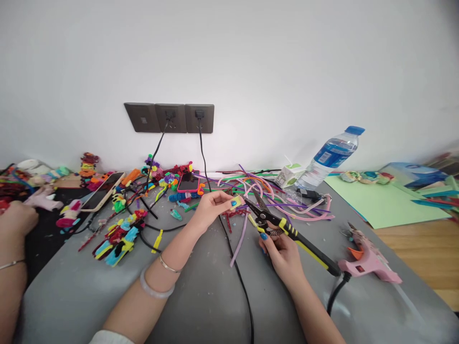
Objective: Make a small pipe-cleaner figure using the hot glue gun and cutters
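My left hand (210, 210) pinches a small pale yellow piece (236, 202) between thumb and fingertips, above the table. Its exact kind is too small to make out. In my right hand (285, 255) is a pair of black-and-yellow wire-cutting pliers (304, 245), with my fingers around the lower handle. The handles stand spread apart and the jaws point up and left, close beside the yellow piece. Whether the jaws touch it I cannot tell. Below and behind both hands lie loose pink and purple pipe cleaners (234, 248).
A pink glue gun (369, 265) lies at the right. Behind stand a tilted water bottle (332, 155) and a small carton (289, 175). Fuzzy figures (122, 234), phones (103, 191) and black cables (233, 267) cover the left and middle. Another person's hand (17, 222) rests at far left.
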Demonstrator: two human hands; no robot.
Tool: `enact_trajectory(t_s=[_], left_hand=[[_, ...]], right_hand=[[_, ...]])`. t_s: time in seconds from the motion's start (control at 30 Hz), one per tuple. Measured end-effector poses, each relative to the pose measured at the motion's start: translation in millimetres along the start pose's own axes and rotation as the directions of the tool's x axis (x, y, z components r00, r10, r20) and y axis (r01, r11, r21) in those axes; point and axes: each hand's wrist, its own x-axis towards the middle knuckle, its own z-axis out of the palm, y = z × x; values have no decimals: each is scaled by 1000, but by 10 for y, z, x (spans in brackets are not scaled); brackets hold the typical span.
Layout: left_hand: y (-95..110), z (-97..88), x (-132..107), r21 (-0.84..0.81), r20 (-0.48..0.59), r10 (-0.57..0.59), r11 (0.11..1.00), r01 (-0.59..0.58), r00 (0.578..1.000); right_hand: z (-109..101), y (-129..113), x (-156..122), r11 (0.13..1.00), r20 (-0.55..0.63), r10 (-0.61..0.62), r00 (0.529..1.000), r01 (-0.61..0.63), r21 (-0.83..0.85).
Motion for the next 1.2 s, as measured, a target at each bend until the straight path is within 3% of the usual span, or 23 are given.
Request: enact_trajectory(t_s=[0.23,0.33,0.47,0.57,0.9,1.2], left_hand=[[41,-42,5,23,2,4,1000,-4,1000],[79,-66,2,69,-8,10,998,-9,1000],[109,-95,-9,153,-20,44,987,-40,999],[118,-99,-21,208,-22,76,976,-70,997],[123,-80,-42,266,-80,110,960,-85,991],[102,-53,-34,202,-57,101,975,-88,993]], right_hand=[[-14,13,-63,970,-127,29,991,-59,-237],[-26,34,-68,952,-101,40,994,-69,-299],[-5,64,-46,965,-16,-80,997,74,-252],[37,51,-37,961,-34,-166,986,154,-230],[71,-136,-70,946,-85,-201,976,170,-276],[73,-17,-49,972,-100,-117,988,92,-218]])
